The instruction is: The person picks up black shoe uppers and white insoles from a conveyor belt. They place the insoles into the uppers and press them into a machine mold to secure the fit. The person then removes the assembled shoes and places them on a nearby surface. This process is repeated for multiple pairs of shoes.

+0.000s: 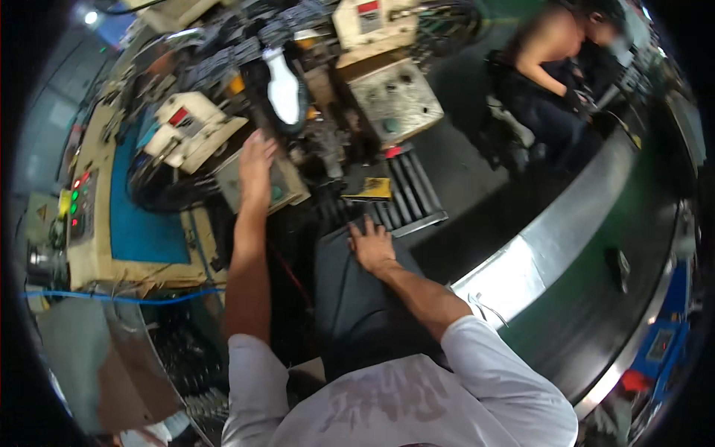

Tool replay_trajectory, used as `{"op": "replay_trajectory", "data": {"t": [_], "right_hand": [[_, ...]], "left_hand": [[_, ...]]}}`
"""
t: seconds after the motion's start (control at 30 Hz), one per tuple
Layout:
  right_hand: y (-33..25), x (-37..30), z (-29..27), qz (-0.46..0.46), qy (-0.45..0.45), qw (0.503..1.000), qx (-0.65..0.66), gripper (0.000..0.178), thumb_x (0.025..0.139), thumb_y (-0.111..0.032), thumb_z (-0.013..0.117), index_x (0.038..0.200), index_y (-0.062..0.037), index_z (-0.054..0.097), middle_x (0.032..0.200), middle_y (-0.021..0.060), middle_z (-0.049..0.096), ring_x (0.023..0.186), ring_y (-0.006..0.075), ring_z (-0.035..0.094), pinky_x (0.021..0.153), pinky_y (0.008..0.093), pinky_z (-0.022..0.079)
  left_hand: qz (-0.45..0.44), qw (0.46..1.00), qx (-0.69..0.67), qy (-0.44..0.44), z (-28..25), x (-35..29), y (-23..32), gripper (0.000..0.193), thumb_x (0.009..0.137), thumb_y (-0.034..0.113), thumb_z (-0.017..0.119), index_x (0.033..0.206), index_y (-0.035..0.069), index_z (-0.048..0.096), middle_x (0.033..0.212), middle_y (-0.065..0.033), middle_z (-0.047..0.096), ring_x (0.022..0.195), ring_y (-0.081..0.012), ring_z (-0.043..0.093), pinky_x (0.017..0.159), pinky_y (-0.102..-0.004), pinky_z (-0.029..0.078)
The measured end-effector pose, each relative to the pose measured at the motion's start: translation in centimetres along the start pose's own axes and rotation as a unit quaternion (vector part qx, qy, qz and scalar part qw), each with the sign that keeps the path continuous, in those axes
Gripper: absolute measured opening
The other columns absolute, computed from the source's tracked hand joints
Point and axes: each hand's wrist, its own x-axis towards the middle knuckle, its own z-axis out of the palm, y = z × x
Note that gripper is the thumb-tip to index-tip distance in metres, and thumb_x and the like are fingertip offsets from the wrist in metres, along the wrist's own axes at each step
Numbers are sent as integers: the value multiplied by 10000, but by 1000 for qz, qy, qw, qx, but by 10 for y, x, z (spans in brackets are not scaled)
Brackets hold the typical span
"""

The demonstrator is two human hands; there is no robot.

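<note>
My left hand [258,155] reaches forward with its fingers stretched out, over a metal control box [287,195] with a green button. It appears to hold nothing; whether it touches the box I cannot tell. Just beyond its fingertips, a dark shoe [305,108] with a white sole face [283,93] is set in a machine [328,145] with metal parts. My right hand [370,246] lies on my knee in dark trousers [346,298], open, fingers spread and nothing in them. A yellow-and-black piece [370,188] sits just beyond that hand.
A second control box [395,100] stands right of the machine, above a ribbed metal rack [413,190]. At the left is a cream cabinet [86,223] with lit buttons. A metal-edged green conveyor [588,298] curves along the right. Another person [547,71] sits at the far right.
</note>
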Motion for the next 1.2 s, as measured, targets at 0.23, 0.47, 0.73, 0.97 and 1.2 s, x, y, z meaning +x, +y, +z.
{"op": "replay_trajectory", "data": {"t": [0.23, 0.47, 0.73, 0.97, 1.2], "right_hand": [[-4, 5, -5, -10, -23, 1000, -3, 533, 1110, -434, 479, 1597, -215, 497, 1695, 223, 357, 1335, 519, 527, 1128, 621, 435], [-3, 14, -13, 10, -36, 999, 18, 549, 1107, -444, 479, 1607, -217, 487, 1675, 210, 386, 1368, 499, 506, 1136, 604, 431], [15, 11, -4, -55, 77, 995, 43, 480, 1075, -346, 583, 1506, -136, 597, 1602, 244, 477, 1460, 450, 458, 1211, 555, 378], [-43, 8, -140, -74, -13, 667, 742, 710, 1138, -565, 443, 1631, -54, 433, 1595, 180, 519, 1449, 273, 499, 1224, 415, 383], [-77, -24, -123, -102, 68, 816, 565, 594, 1178, -464, 382, 1561, -21, 481, 1403, 115, 615, 1286, 200, 561, 1139, 360, 433]], "left_hand": [[-51, 978, -196, -55, 39, 35, 14, 626, 1124, 490, 549, 1553, 35, 514, 1483, -139, 620, 1341, -253, 600, 1162, -424, 440], [-54, 959, -253, -118, 46, 65, 3, 418, 1109, 345, 610, 1425, 71, 605, 1319, -94, 696, 1182, -243, 684, 1010, -416, 570], [67, 974, -169, -137, 22, -53, 48, 675, 1105, 239, 581, 1677, 6, 309, 1558, -138, 527, 1372, -219, 556, 1151, -368, 452], [72, 968, -170, -172, -10, -187, 12, 771, 1081, 227, 625, 1700, -13, 234, 1692, -172, 383, 1508, -264, 438, 1248, -401, 337], [36, 994, -29, -103, -15, -255, -24, 774, 1073, 187, 622, 1696, -27, 217, 1737, -230, 298, 1605, -301, 298, 1297, -395, 257]]}}
